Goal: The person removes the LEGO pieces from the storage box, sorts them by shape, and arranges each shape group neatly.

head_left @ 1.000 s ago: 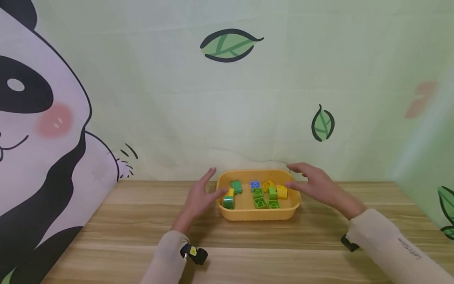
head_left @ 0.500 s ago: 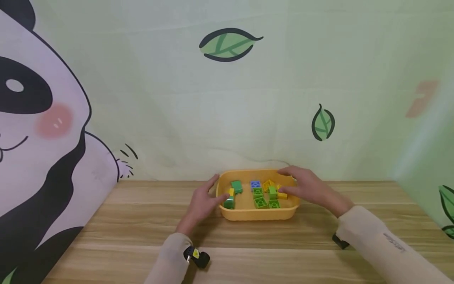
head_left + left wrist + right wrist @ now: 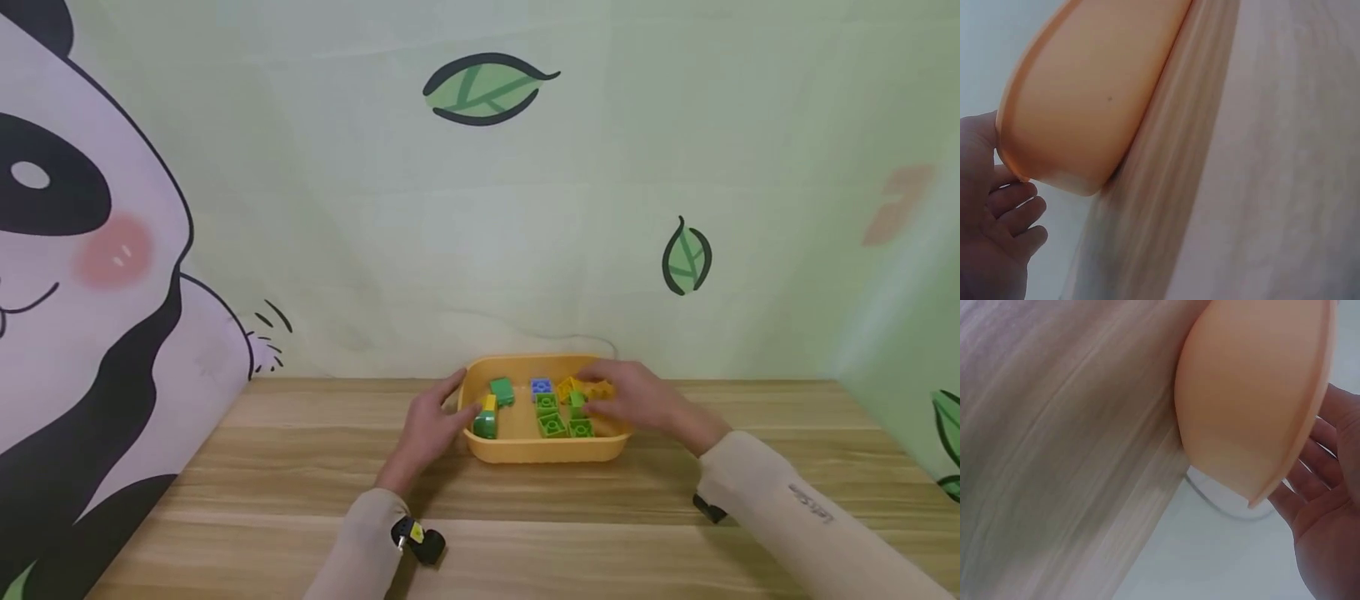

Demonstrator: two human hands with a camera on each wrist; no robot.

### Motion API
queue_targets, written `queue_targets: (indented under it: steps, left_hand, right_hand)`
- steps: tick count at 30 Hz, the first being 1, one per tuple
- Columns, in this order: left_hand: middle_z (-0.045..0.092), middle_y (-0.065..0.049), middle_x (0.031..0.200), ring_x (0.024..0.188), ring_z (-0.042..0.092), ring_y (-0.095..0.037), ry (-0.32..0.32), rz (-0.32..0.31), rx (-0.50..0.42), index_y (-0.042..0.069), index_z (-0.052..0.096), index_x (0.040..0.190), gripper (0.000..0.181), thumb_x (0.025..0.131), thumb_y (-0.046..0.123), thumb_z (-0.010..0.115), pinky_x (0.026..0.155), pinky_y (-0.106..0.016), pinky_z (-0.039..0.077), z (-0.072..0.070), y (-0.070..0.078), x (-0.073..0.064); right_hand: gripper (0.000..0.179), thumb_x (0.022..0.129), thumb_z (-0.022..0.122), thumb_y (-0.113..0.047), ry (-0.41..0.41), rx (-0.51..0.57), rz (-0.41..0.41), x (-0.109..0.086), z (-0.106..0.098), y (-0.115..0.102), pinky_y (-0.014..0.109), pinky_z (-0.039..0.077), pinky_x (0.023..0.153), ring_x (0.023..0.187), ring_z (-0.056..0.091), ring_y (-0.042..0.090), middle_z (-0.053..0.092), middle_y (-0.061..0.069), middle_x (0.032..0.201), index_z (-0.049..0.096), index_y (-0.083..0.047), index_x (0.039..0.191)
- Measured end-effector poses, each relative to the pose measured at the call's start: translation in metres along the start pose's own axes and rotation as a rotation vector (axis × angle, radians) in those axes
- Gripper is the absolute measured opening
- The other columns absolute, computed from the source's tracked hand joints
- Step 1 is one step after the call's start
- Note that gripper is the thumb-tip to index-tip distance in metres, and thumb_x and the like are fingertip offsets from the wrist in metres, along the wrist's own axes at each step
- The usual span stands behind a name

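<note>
A yellow-orange plastic tub [image 3: 546, 451] stands on the table against the wall and holds several toy building bricks. My left hand [image 3: 429, 429] grips its left end, thumb over the rim and fingers along the outer wall. Near that thumb lie a dark green brick [image 3: 485, 425] and a small yellow one. Over the right end reaches my right hand [image 3: 637, 396], fingers and thumb spread apart inside the rim. Yellow bricks [image 3: 568, 389] and a light green brick [image 3: 577, 405] lie by its fingertips. Whether it touches them is hidden; the right wrist view shows the tub's outer wall [image 3: 1250, 394].
Also in the tub are a blue brick [image 3: 541, 387], a teal brick [image 3: 502, 392] and several light green bricks [image 3: 552, 426]. The wood-grain table [image 3: 300, 467] ends at a printed cloth wall [image 3: 360, 250] right behind the tub. A thin cord runs along the wall behind it.
My right hand has moved left and down, from beside the tub's right rim to inside it above the bricks. My left hand has closed in on the left rim. The tub stays put.
</note>
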State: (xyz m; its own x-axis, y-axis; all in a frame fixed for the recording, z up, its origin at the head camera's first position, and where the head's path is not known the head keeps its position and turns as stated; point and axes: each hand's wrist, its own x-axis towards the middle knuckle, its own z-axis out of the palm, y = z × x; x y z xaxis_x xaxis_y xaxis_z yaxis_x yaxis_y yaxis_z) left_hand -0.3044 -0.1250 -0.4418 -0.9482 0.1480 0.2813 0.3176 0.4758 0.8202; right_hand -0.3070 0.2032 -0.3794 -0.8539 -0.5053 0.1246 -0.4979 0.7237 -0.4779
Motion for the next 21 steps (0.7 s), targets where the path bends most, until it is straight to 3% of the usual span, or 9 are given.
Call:
queue_targets:
  steps: [7, 15, 21]
  left_hand:
    - [0.052, -0.019, 0.157, 0.148, 0.045, -0.038, -0.001, -0.001, -0.017, 0.0, 0.051, 0.155, 0.065, 0.097, 0.018, 0.075, 0.122, -0.054, 0.035, 0.001, -0.002, 0.001]
    - [0.051, -0.018, 0.158, 0.149, 0.044, -0.037, -0.002, -0.001, -0.041, -0.001, 0.05, 0.156, 0.065, 0.098, 0.017, 0.075, 0.122, -0.054, 0.035, 0.001, -0.005, 0.0]
    - [0.049, -0.017, 0.159, 0.15, 0.042, -0.037, -0.007, -0.011, -0.042, 0.0, 0.049, 0.157, 0.066, 0.098, 0.018, 0.075, 0.123, -0.053, 0.034, 0.001, -0.004, 0.0]
  right_hand:
    - [0.043, 0.098, 0.078, -0.016, -0.042, -0.031, 0.02, 0.006, 0.006, 0.001, 0.056, 0.053, 0.106, 0.123, 0.065, 0.038, 0.069, 0.019, 0.134, 0.066, 0.002, 0.136]
    - [0.036, 0.097, 0.077, -0.009, -0.049, -0.065, -0.029, 0.011, 0.01, 0.004, 0.055, 0.055, 0.104, 0.118, 0.067, 0.037, 0.072, 0.016, 0.127, 0.07, 0.004, 0.13]
    - [0.034, 0.097, 0.077, -0.006, -0.065, -0.08, -0.016, 0.015, 0.011, 0.002, 0.054, 0.055, 0.104, 0.118, 0.067, 0.036, 0.072, 0.015, 0.127, 0.071, 0.003, 0.13]
